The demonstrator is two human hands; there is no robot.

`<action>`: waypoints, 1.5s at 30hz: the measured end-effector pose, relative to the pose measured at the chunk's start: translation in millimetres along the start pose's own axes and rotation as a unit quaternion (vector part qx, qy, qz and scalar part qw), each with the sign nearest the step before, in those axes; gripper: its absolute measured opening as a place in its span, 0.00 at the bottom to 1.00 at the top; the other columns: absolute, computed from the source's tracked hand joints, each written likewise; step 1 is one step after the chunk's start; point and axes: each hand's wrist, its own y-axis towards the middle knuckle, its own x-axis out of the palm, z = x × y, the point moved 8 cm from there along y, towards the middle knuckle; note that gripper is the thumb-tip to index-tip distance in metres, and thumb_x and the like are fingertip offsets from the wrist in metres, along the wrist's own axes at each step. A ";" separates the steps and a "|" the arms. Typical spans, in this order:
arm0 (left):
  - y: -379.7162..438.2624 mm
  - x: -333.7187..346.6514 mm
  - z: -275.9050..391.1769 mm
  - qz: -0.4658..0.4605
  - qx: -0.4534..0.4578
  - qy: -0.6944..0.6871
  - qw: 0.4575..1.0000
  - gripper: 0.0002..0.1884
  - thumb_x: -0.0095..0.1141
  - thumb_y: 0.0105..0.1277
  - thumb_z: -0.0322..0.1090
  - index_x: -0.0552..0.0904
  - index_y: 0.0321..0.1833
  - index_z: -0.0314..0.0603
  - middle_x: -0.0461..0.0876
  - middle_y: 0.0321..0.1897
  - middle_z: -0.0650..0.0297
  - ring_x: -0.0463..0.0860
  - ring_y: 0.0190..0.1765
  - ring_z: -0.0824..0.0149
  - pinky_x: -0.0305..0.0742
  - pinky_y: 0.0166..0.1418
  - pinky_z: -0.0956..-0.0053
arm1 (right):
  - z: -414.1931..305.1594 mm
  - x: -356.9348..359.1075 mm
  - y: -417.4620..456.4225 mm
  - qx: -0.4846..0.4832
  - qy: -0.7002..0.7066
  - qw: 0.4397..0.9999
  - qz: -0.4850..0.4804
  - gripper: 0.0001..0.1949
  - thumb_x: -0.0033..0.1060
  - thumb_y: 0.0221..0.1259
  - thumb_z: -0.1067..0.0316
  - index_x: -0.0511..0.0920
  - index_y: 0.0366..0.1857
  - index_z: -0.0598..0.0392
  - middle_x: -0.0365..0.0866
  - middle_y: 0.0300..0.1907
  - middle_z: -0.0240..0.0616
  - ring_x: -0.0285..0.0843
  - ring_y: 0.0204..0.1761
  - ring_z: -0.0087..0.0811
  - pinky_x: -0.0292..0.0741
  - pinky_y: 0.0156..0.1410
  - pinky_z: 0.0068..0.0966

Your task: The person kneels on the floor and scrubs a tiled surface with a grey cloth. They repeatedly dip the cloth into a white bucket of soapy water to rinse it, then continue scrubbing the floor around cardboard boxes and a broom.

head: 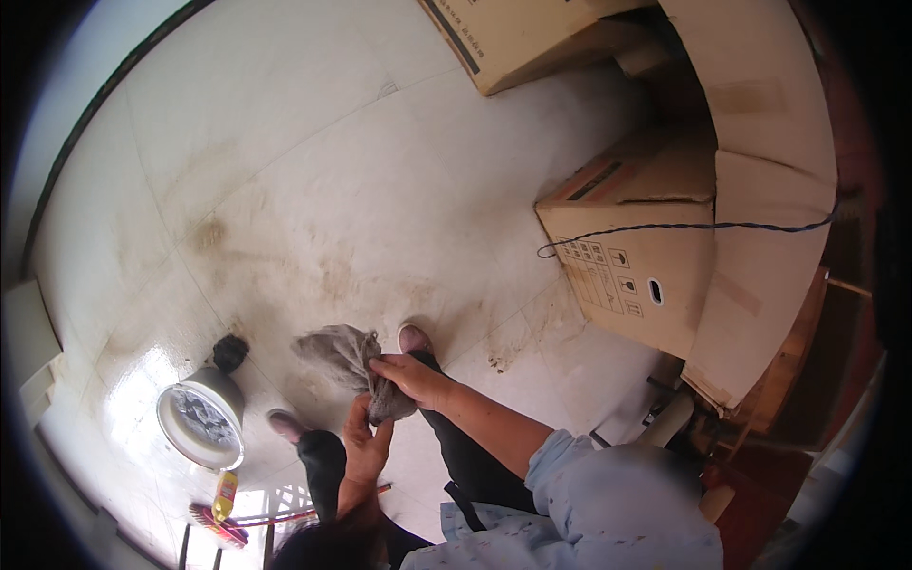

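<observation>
A grey-brown cloth (342, 353) hangs bunched between my two hands, above the stained tile floor. My right hand (413, 379) pinches its gathered edge from the right. Lower down, my left hand (368, 434) grips the bottom fold of the same cloth. To the left of my hands stands a round bucket (235, 410) with a white rim and sudsy-looking water in it. A dark scrubbing pad or rag (230, 353) lies on the floor against the bucket. My feet are on either side, just beyond the cloth.
A yellow bottle (225, 496) and a red broom head (217, 526) are beside the bucket. Large cardboard boxes (634, 249) stand at the right and top right, with a dark twisted cord (662, 226) across one. Brown stains (214, 235) mark the pale floor tiles.
</observation>
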 end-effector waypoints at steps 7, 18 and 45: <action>10.3 -1.8 -20.9 0.124 -0.052 -0.172 0.976 0.05 0.56 0.68 0.29 0.77 0.43 0.39 0.77 0.37 0.68 0.73 0.40 0.75 0.70 0.49 0.78 | -29.7 -36.4 -21.3 -0.106 -0.091 0.979 0.150 0.16 0.57 0.68 0.51 0.75 0.36 0.54 0.65 0.25 0.21 0.58 0.25 0.12 0.58 0.27 0.17; -16.8 -88.4 -15.0 0.134 -0.086 -0.145 0.977 0.05 0.54 0.69 0.30 0.75 0.44 0.39 0.81 0.39 0.64 0.78 0.43 0.73 0.73 0.52 0.75 | 61.9 -8.0 -48.1 -0.010 -0.356 0.922 0.150 0.21 0.64 0.61 0.57 0.75 0.53 0.60 0.81 0.46 0.50 0.81 0.44 0.38 0.76 0.48 0.32; 92.6 202.3 -94.5 -0.136 0.009 -0.087 0.987 0.19 0.50 0.63 0.16 0.68 0.54 0.44 0.74 0.48 0.64 0.74 0.51 0.73 0.68 0.55 0.79 | -20.5 -282.2 -109.0 -0.293 -0.003 0.943 0.155 0.16 0.60 0.64 0.71 0.76 0.55 0.56 0.78 0.43 0.30 0.73 0.44 0.18 0.72 0.52 0.19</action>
